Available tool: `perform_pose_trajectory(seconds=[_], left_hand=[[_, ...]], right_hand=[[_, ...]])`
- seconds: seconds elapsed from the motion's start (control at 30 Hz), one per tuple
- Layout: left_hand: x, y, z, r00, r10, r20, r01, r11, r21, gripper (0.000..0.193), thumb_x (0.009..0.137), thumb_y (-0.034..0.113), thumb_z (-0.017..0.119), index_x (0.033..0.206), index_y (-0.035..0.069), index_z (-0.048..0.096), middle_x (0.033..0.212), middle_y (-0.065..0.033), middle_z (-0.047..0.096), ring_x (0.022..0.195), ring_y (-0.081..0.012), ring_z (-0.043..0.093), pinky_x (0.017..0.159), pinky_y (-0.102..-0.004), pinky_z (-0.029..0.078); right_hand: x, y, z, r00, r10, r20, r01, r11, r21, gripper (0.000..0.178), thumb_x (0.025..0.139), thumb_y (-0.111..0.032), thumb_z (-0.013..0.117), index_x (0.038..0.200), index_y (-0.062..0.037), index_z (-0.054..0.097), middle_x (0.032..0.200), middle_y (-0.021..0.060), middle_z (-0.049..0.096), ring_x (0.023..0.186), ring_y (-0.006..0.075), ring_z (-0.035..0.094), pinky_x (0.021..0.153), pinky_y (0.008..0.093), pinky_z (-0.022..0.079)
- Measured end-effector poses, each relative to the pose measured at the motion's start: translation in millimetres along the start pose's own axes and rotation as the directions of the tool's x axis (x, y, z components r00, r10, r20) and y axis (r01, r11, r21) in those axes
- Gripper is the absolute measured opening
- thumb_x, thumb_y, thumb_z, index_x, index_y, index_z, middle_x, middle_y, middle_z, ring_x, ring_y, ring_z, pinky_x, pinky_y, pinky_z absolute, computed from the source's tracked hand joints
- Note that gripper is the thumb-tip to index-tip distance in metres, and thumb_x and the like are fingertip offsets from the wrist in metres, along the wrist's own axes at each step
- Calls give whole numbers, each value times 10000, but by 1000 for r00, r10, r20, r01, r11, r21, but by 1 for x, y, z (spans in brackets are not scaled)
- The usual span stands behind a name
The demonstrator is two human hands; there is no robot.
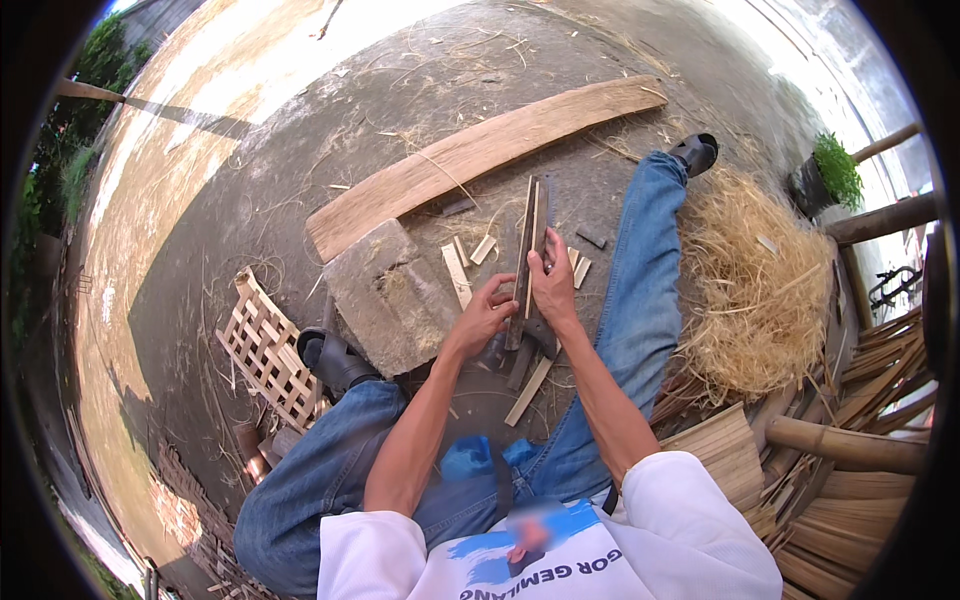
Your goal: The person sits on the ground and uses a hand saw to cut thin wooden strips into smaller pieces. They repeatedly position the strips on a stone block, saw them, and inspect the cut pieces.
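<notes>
Between my knees, several narrow strips stand upright in a bundle, reaching away from me. My left hand (487,318) is closed with its fingertips on the dark strip (525,245) at the bundle's left side. Closed around the pale strips (541,215) just right of it is my right hand (551,282), thumb up. A thin bluish-grey edge, perhaps a blade, shows along the bundle's right side; its kind is unclear. Below the hands sits a dark, tool-like piece (536,340), partly hidden. A light wooden stick (530,390) slants beneath it.
A rough stone block (385,310) stands left of my hands, beside a long curved board (480,150). Short wood pieces (457,275) lie near it. A woven bamboo panel (268,345) is by my left foot; a heap of shavings (755,285) and bamboo strips (860,490) lie right.
</notes>
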State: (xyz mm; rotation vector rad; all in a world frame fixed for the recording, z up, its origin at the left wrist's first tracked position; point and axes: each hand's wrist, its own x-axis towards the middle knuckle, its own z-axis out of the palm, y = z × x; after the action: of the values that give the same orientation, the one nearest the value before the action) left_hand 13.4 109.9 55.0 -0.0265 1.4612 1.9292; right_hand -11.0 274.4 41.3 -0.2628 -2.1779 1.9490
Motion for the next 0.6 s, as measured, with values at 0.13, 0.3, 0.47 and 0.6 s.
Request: perform_pose_trajectory(seconds=[0.13,0.3,0.47,0.6], left_hand=[[-1,-3,2,1000,30,2,-30,999,41,469,999,98,607,1441,140,455,1280,-138,626,1075,-159,583,787,-310,508],[1,-8,-3,998,34,49,-37,998,50,533,983,210,685,1452,141,441,1339,-129,594,1163,-197,586,914,-367,519],[-1,-5,0,997,54,55,-58,995,82,525,986,237,686,1445,134,453,1332,-134,601,1136,-186,600,879,-329,526],[-2,-5,0,997,71,43,-74,995,67,502,995,215,668,1442,139,453,1305,-124,613,1091,-168,598,838,-306,511]], right_hand=[[-1,-8,-3,999,30,11,-30,999,23,542,999,-133,585,1480,2,373,1361,244,571,1223,285,606,1017,370,492],[-3,-12,-5,999,36,32,-39,994,105,549,1002,-110,575,1491,-14,343,1301,210,596,1156,225,622,976,340,508],[-2,-10,-4,999,26,34,-31,986,164,545,1008,-103,570,1486,-8,325,1287,194,601,1148,221,625,978,342,507],[-4,-15,-3,997,54,54,-64,977,204,536,1012,-103,567,1479,-10,320,1277,176,605,1139,211,632,970,341,511]])
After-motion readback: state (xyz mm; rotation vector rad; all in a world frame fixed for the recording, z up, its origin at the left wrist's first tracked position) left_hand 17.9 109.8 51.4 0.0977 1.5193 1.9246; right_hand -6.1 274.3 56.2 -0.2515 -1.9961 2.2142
